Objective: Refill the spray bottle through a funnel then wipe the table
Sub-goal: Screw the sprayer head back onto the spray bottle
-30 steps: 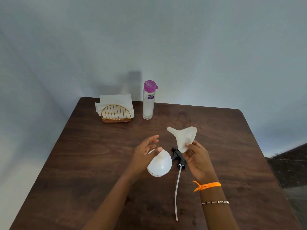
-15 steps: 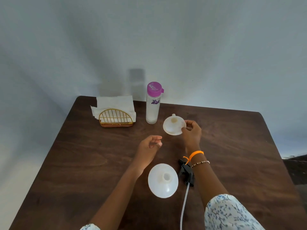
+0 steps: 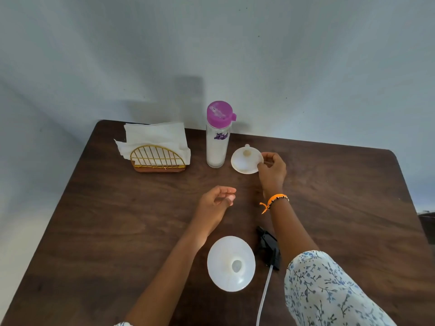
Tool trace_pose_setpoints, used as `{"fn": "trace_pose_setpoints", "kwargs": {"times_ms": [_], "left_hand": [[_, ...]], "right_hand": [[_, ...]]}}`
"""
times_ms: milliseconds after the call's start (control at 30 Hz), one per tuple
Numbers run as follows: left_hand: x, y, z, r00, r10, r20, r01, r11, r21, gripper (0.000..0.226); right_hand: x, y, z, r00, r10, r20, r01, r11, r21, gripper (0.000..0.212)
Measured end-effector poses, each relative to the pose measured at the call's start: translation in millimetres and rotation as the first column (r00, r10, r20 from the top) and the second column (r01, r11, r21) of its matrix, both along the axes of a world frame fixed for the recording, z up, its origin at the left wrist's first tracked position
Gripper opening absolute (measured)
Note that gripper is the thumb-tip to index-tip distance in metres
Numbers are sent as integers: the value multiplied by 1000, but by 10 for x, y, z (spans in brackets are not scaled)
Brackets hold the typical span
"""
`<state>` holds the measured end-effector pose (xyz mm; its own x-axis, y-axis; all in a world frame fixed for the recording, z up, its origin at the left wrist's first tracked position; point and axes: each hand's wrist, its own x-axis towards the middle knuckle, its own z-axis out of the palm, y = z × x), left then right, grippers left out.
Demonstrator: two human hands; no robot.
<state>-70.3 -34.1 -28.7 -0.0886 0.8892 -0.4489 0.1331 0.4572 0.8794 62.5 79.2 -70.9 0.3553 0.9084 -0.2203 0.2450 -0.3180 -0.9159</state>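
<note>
Funnel: white translucent plastic funnel (image 3: 246,161), far centre of the table, just right of the water bottle; wide mouth faces the camera, spout points away.
Right hand: right hand (image 3: 271,171) pinches the funnel's right rim between thumb and fingers; orange thread bracelet (image 3: 274,200) on the wrist.
Left hand: left hand (image 3: 215,205) hovers mid-table, fingers loosely curled, holding nothing.
Spray bottle: round white plastic spray bottle (image 3: 231,263) stands near, uncapped, neck open upward.
Sprayer head: black trigger sprayer head (image 3: 268,249) with its white dip tube lies just right of the bottle.
Water bottle: clear tall water bottle with 1 purple lid (image 3: 218,135), upright at the far edge.
Napkins: white paper napkins in a gold wire holder (image 3: 156,149), far left.
Table: dark brown wooden table (image 3: 117,220).
</note>
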Motion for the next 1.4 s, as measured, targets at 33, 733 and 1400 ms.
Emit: {"fn": "trace_pose_setpoints", "kwargs": {"times_ms": [33, 733, 1400], "left_hand": [[-5, -10, 2, 1000, -4, -3, 4, 1000, -4, 14], [-105, -1100, 156, 983, -178, -55, 184, 971, 153, 45], [38, -1213, 145, 982, -172, -83, 190, 920, 342, 21]], "right_hand": [[19, -12, -1, 1000, 14, 3, -14, 1000, -3, 23], [618, -1945, 92, 902, 167, 397, -42, 951, -306, 46], [620, -2147, 253, 984, -128, -125, 81, 941, -329, 16]]}}
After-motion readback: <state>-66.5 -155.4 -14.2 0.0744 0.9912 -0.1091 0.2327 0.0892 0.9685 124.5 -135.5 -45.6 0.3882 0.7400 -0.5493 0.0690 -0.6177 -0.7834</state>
